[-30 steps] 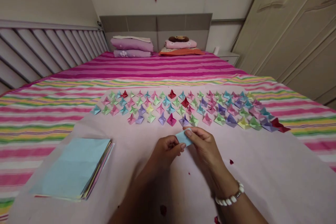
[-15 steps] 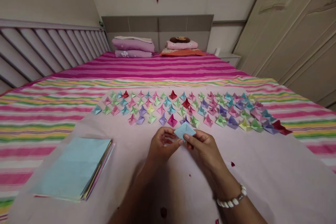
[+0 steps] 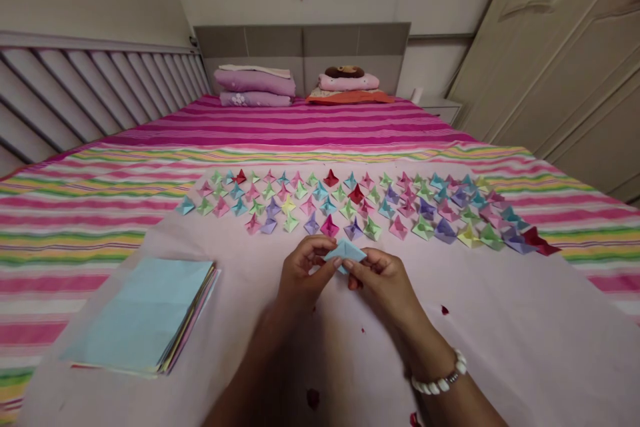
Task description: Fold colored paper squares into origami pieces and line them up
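A small light blue folded paper piece (image 3: 345, 252) is pinched between both my hands above a pale pink sheet (image 3: 500, 320). My left hand (image 3: 303, 277) grips its left side with thumb and fingers closed. My right hand (image 3: 383, 280), with a white bead bracelet at the wrist, grips its right side. Just beyond the hands lie several rows of small folded paper shapes (image 3: 360, 207) in pink, green, blue, purple and red.
A stack of coloured paper squares (image 3: 145, 313), light blue on top, lies at the left. The striped bedspread (image 3: 300, 127) stretches back to pillows (image 3: 255, 87) and a headboard. A slatted rail (image 3: 75, 93) runs along the left; wardrobe doors (image 3: 565, 60) stand at the right.
The blue paper has gone from a flat fold at my right fingertips to a wider, pointed shape held by both hands. My hands have moved slightly away from me.
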A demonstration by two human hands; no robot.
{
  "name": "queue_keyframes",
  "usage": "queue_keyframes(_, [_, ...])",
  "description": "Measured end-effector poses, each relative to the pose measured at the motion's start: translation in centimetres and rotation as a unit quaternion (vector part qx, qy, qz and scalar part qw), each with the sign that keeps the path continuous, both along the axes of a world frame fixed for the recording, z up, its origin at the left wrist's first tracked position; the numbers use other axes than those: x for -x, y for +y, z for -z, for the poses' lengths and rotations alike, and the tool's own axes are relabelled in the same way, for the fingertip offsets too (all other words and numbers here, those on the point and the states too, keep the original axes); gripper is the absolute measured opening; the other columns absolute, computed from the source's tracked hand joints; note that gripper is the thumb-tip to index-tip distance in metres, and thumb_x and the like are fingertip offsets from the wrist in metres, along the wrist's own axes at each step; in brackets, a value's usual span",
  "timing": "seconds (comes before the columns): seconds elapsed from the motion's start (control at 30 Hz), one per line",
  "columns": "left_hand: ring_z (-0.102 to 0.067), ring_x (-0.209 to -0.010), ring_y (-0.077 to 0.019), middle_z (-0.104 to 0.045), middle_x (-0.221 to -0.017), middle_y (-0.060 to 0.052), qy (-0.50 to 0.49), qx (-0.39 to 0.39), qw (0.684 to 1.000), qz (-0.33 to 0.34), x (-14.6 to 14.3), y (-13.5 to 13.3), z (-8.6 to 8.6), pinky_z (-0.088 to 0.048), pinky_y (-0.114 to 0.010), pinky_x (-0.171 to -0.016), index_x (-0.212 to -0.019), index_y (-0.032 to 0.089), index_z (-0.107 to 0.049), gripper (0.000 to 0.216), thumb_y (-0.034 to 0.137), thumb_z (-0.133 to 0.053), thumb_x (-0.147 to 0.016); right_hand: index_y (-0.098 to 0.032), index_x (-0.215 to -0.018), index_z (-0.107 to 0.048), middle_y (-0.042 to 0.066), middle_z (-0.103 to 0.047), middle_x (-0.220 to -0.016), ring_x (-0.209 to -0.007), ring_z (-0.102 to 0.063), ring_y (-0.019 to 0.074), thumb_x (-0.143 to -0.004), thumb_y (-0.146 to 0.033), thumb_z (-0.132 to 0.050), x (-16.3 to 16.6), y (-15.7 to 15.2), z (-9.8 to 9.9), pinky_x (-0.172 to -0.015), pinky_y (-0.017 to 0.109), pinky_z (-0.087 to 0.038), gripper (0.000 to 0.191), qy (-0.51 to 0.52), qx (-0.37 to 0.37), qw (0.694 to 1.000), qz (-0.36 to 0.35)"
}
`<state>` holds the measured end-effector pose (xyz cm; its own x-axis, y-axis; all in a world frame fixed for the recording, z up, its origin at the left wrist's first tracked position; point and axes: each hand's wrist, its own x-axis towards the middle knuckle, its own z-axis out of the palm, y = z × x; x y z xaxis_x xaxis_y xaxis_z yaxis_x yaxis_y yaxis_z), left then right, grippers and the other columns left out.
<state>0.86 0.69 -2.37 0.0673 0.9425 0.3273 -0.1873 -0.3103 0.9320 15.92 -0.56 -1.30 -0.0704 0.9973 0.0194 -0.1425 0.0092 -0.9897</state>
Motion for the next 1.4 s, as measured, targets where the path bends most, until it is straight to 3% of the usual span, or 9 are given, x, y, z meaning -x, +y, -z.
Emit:
queue_keyframes(0.3, [-0.063,-0.073,-0.0134,-0.069,-0.077,-0.002,-0.037,0.110,0.991,0.064,0.1,-0.4,-1.2,-0.049,-0.024,-0.070,-0.086,0.016,-0.067,0.020,0.022,-0.076,-0.069,-0.017,-0.058,-0.061,-0.002,-0.060,-0.044,-0.041,-0.049,0.0096,-0.069,-0.040,-0.077,0.1,-0.1,0.4,-0.046,0.022,-0.036,0.030,0.011,0.012,1.000,-0.011])
queue_keyframes(0.43, [-0.064,-0.076,-0.0155,-0.072,-0.082,-0.004,-0.013,0.120,0.990,0.068,0.2,-0.4,-1.5,-0.050,-0.027,-0.073,-0.096,0.015,-0.071,0.028,0.025,-0.075,-0.070,-0.016,-0.058,-0.061,-0.002,-0.059,-0.043,-0.040,-0.047,0.0089,-0.068,-0.040,-0.078,0.1,-0.1,0.3,-0.045,0.021,-0.033,0.031,-0.010,0.016,1.000,-0.015])
queue_keyframes(0.57, [-0.063,-0.077,-0.0171,-0.071,-0.080,-0.004,0.020,0.133,0.986,0.102,0.5,-0.3,-1.8,-0.049,-0.028,-0.074,-0.093,0.016,-0.074,0.023,0.028,-0.071,-0.074,-0.016,-0.057,-0.060,-0.002,-0.058,-0.042,-0.039,-0.046,0.0088,-0.069,-0.041,-0.077,0.1,-0.2,0.5,-0.045,0.021,-0.032,0.032,-0.012,0.025,0.999,-0.033])
queue_keyframes(0.73, [-0.060,-0.073,-0.0154,-0.069,-0.081,-0.004,0.051,0.129,0.989,0.057,0.7,-0.3,-1.7,-0.047,-0.026,-0.066,-0.086,0.018,-0.076,0.018,0.028,-0.073,-0.071,-0.016,-0.056,-0.060,-0.002,-0.058,-0.042,-0.040,-0.045,0.0084,-0.070,-0.039,-0.075,0.3,-0.1,0.7,-0.045,0.021,-0.031,0.031,0.009,0.029,0.999,-0.039])
queue_keyframes(0.97, [-0.060,-0.078,-0.0160,-0.065,-0.090,-0.005,0.042,0.111,0.988,0.101,0.8,-0.5,-1.8,-0.049,-0.027,-0.070,-0.092,0.021,-0.077,0.021,0.026,-0.071,-0.073,-0.016,-0.063,-0.064,-0.003,-0.058,-0.043,-0.042,-0.047,0.0100,-0.070,-0.037,-0.074,0.2,-0.1,0.5,-0.047,0.023,-0.035,0.024,0.053,0.054,0.997,-0.032])
queue_keyframes(1.27, [-0.056,-0.065,-0.0123,-0.068,-0.086,-0.005,0.057,0.106,0.990,0.071,0.5,-0.3,-1.6,-0.050,-0.025,-0.060,-0.092,0.021,-0.077,0.021,0.029,-0.070,-0.073,-0.016,-0.064,-0.064,-0.001,-0.058,-0.045,-0.044,-0.048,0.0111,-0.072,-0.037,-0.071,0.1,-0.1,0.6,-0.048,0.024,-0.036,0.023,0.050,0.047,0.997,-0.027])
queue_keyframes(1.4, [-0.055,-0.058,-0.0107,-0.069,-0.071,-0.002,0.027,0.145,0.988,0.039,0.6,-0.4,-1.9,-0.048,-0.024,-0.058,-0.084,0.018,-0.077,0.019,0.027,-0.075,-0.067,-0.019,-0.085,-0.070,-0.005,-0.057,-0.054,-0.048,-0.047,0.0092,-0.066,-0.029,-0.079,0.2,0.0,0.3,-0.049,0.022,-0.036,0.024,0.054,-0.005,0.998,0.029])
